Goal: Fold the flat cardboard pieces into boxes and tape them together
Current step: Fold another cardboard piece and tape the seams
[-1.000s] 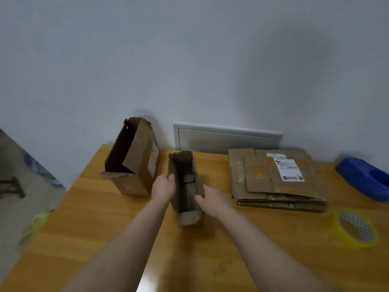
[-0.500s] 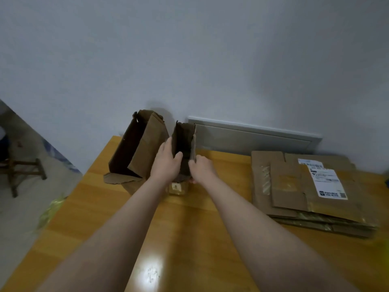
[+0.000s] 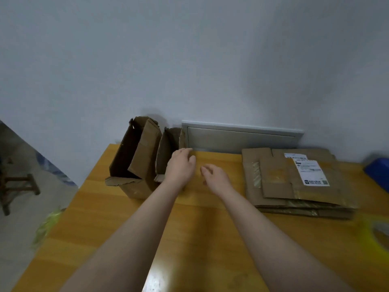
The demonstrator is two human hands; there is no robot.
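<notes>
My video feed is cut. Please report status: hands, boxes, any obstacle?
Left hand open beside small box; right hand open, empty. Small box stands beside bigger box. Flat cardboard stack at right. Nothing in the way.

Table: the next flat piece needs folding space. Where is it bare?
The table is bare across the near middle, between the large box and small box at back left and the flat cardboard stack at right. The near left corner is also free. The right edge is crowded by the stack, tape roll and blue object.
</notes>
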